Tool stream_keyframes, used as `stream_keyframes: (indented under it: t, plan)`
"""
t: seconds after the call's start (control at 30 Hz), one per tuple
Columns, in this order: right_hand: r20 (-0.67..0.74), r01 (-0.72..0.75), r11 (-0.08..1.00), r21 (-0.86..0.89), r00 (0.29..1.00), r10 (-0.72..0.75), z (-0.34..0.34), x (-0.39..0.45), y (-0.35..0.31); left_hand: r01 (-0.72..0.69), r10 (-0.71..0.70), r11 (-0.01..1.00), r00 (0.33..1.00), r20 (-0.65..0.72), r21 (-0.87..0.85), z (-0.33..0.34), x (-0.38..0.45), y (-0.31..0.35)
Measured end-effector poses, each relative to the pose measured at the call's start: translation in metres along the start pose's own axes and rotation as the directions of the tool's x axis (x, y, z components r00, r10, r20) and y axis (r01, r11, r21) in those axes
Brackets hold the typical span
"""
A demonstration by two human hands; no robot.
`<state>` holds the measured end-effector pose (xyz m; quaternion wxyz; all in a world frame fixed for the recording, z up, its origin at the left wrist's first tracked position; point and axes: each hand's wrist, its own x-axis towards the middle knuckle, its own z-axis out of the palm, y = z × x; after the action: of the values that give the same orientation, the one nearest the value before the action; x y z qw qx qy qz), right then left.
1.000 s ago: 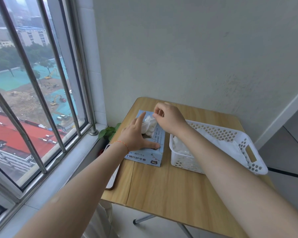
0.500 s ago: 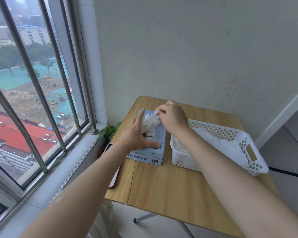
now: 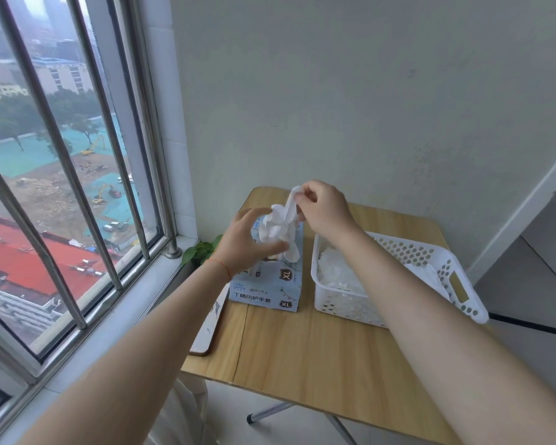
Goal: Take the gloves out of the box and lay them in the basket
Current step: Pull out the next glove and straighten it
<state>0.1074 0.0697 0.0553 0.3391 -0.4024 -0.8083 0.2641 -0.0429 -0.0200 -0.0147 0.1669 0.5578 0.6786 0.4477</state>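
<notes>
Gloves (image 3: 278, 228) rise mid-frame from the box (image 3: 272, 285), pinched by my right hand (image 3: 326, 208); my left hand (image 3: 244, 244) cups them loosely.

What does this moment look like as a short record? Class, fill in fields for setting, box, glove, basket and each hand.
setting: small wooden table by a barred window
box: blue glove box lying flat, left of the basket
glove: white glove partly pulled up out of the box
basket: white perforated basket, white gloves already inside
right hand: right hand pinches the glove's top
left hand: left hand at the box top, fingers spread beside the glove
</notes>
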Motion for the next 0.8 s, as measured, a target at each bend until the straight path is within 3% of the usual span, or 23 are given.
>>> stream_keyframes:
  t: [0.1, 0.3, 0.4, 0.5, 0.6, 0.73, 0.8]
  plan:
    - [0.001, -0.039, 0.997, 0.071, 0.999, 0.039, -0.003, -0.001, -0.004, -0.034, 0.030, 0.999, 0.991, -0.134, -0.028, 0.001, 0.002, 0.015]
    - [0.052, -0.072, 0.950, 0.304, 0.997, 0.059, -0.006, -0.008, -0.013, -0.011, 0.026, 0.993, 0.992, -0.124, 0.118, 0.004, 0.020, 0.029]
    - [0.030, -0.128, 0.969, 0.209, 0.992, 0.124, -0.008, -0.010, 0.001, 0.126, -0.134, 0.990, 0.979, -0.155, -0.062, 0.001, 0.030, 0.030]
    - [0.130, -0.198, 0.975, 0.098, 0.974, 0.184, -0.005, -0.014, 0.012, 0.188, -0.235, 0.922, 0.967, -0.103, -0.340, -0.004, 0.037, 0.039]
    - [0.176, -0.245, 0.964, 0.099, 0.958, 0.226, 0.002, -0.013, 0.016, 0.197, -0.241, 0.880, 0.969, -0.049, -0.433, -0.005, 0.046, 0.056]
    - [0.135, -0.296, 0.938, 0.179, 0.952, 0.274, 0.004, -0.008, 0.020, 0.135, -0.183, 0.868, 0.982, -0.055, -0.477, -0.012, 0.061, 0.091]
    - [0.086, -0.299, 0.910, 0.289, 0.954, 0.286, 0.001, -0.007, 0.021, 0.138, -0.197, 0.787, 0.980, -0.032, -0.602, -0.018, 0.064, 0.102]
